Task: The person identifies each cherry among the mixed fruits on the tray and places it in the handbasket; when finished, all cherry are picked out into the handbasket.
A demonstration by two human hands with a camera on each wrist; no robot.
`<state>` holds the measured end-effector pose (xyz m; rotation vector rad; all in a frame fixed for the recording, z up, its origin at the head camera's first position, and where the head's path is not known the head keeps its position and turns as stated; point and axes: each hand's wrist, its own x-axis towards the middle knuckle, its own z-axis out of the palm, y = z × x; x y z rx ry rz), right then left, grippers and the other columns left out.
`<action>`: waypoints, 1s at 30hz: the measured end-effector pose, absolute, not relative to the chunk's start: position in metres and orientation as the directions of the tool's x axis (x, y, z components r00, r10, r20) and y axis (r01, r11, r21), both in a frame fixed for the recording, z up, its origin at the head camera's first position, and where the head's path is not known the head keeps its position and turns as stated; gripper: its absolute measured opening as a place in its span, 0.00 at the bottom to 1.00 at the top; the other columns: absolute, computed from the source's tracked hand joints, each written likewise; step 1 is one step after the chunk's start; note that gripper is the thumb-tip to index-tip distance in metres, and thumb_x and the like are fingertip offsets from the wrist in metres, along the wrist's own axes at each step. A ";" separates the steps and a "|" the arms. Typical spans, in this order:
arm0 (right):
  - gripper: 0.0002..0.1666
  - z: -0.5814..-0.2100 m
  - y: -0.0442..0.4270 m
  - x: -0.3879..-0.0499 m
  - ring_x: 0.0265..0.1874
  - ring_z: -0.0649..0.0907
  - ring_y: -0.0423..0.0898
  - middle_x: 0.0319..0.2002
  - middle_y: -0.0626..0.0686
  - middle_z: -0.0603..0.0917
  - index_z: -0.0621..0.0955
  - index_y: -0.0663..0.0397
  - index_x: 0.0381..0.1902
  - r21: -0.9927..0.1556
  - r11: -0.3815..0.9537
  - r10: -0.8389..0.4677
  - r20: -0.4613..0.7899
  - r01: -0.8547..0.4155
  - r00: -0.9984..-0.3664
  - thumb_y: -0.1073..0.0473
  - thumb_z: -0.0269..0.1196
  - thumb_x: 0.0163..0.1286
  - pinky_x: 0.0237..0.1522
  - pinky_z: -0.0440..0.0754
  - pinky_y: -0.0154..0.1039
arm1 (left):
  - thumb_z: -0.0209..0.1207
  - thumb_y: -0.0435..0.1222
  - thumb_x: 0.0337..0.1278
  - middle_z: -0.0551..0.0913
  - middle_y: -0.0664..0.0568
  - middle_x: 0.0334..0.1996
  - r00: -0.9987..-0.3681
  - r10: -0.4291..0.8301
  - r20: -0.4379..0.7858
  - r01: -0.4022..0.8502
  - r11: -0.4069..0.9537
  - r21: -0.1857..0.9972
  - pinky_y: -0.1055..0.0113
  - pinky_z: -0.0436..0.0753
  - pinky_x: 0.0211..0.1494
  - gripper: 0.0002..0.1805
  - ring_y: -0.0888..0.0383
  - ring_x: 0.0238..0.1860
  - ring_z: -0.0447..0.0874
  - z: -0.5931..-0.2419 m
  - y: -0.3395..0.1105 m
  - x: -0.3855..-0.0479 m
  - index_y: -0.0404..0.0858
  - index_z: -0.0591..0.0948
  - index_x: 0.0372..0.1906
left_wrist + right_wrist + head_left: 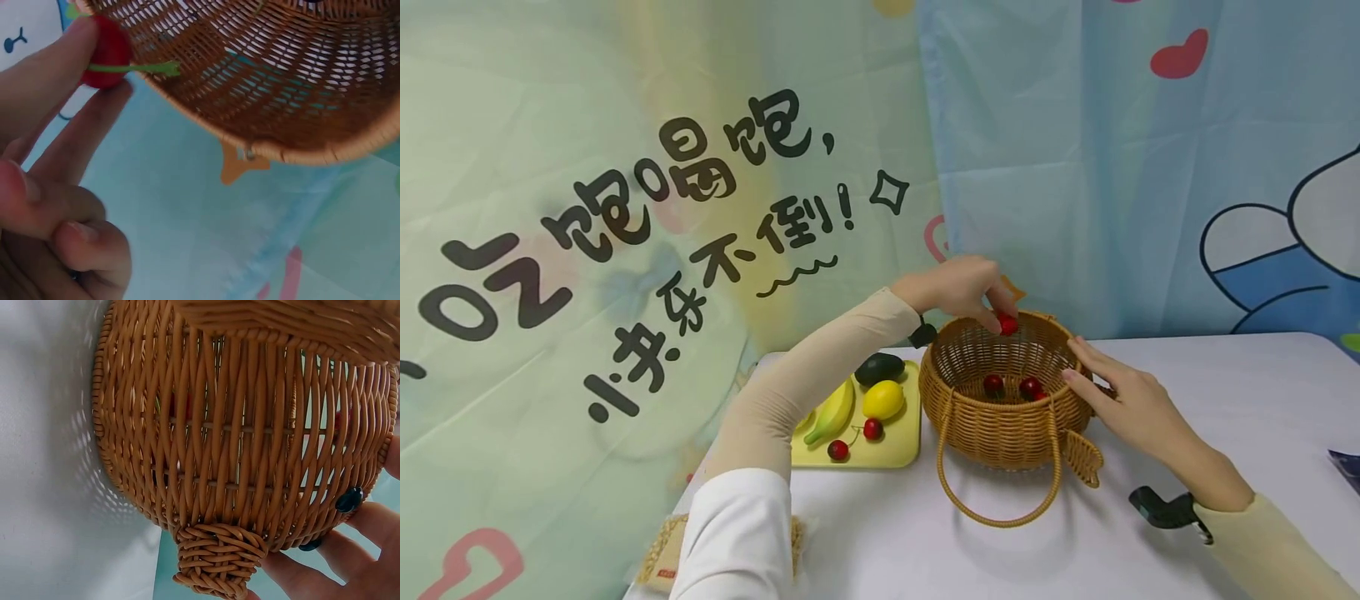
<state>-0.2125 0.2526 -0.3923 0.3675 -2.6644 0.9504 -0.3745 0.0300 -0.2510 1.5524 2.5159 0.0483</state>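
Left grip (964, 287) pinched on glossy round cherry (1008, 324) | right grip (1131, 406) loosely extended against bulbous woven-wicker basket (1000, 432)

And here's your left arm (808, 375), slanting up from the lower left, elbow bent, wrist (913, 292) arched over, your left hand (962, 287) tipped downward! Thumb and one finger hold a fingertip pinch; two others curl toward the palm. Over to your right arm (1247, 517), angling in from the lower right, your right hand (1138, 408) lower, fingers extended, slightly spread.
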 end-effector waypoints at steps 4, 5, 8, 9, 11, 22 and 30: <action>0.39 -0.391 0.254 -0.213 0.70 0.69 0.75 0.77 0.66 0.63 0.60 0.52 0.81 -0.571 0.756 -0.141 0.333 -0.319 -0.932 0.41 0.52 0.81 0.60 0.70 0.75 | 0.73 0.45 0.59 0.91 0.59 0.50 -0.437 0.870 -0.231 0.883 0.463 0.075 0.74 0.83 0.55 0.17 0.67 0.50 0.88 -0.264 0.050 -0.375 0.50 0.90 0.53; 0.39 -0.391 0.254 -0.213 0.70 0.69 0.75 0.78 0.66 0.63 0.60 0.52 0.81 -0.571 0.758 -0.141 0.328 -0.315 -0.934 0.41 0.52 0.81 0.59 0.70 0.75 | 0.72 0.45 0.59 0.91 0.60 0.50 -0.436 0.864 -0.253 0.884 0.463 0.059 0.73 0.83 0.56 0.17 0.67 0.51 0.88 -0.268 0.056 -0.374 0.50 0.90 0.53; 0.39 -0.391 0.255 -0.212 0.70 0.69 0.75 0.78 0.66 0.62 0.60 0.52 0.81 -0.568 0.762 -0.140 0.324 -0.311 -0.936 0.40 0.52 0.81 0.58 0.71 0.74 | 0.72 0.46 0.59 0.89 0.61 0.53 -0.430 0.849 -0.308 0.892 0.451 -0.001 0.72 0.83 0.56 0.17 0.66 0.52 0.87 -0.282 0.072 -0.371 0.52 0.90 0.53; 0.39 -0.391 0.255 -0.212 0.70 0.69 0.74 0.78 0.66 0.62 0.59 0.52 0.81 -0.567 0.763 -0.141 0.322 -0.310 -0.936 0.40 0.51 0.81 0.58 0.71 0.74 | 0.72 0.46 0.60 0.89 0.62 0.54 -0.435 0.837 -0.331 0.890 0.455 -0.020 0.71 0.83 0.55 0.16 0.66 0.52 0.86 -0.286 0.076 -0.369 0.53 0.90 0.53; 0.39 -0.391 0.255 -0.212 0.70 0.69 0.74 0.78 0.66 0.62 0.60 0.52 0.81 -0.566 0.763 -0.142 0.325 -0.312 -0.935 0.40 0.52 0.81 0.59 0.70 0.74 | 0.72 0.46 0.60 0.88 0.63 0.54 -0.443 0.818 -0.366 0.888 0.458 -0.052 0.71 0.83 0.55 0.16 0.66 0.53 0.86 -0.295 0.084 -0.367 0.54 0.89 0.53; 0.39 -0.392 0.254 -0.213 0.71 0.67 0.75 0.78 0.65 0.63 0.60 0.50 0.81 -0.574 0.754 -0.142 0.331 -0.318 -0.933 0.41 0.53 0.81 0.62 0.67 0.76 | 0.72 0.44 0.59 0.88 0.65 0.53 -0.509 0.748 -0.427 0.844 0.531 -0.077 0.71 0.83 0.53 0.14 0.66 0.51 0.85 -0.325 0.089 -0.371 0.56 0.90 0.50; 0.39 -0.391 0.253 -0.212 0.71 0.68 0.74 0.78 0.65 0.64 0.61 0.50 0.81 -0.569 0.755 -0.142 0.341 -0.325 -0.929 0.42 0.54 0.81 0.61 0.67 0.76 | 0.73 0.45 0.57 0.88 0.66 0.52 -0.484 0.751 -0.448 0.857 0.510 -0.071 0.71 0.84 0.51 0.14 0.66 0.49 0.86 -0.339 0.085 -0.374 0.57 0.90 0.49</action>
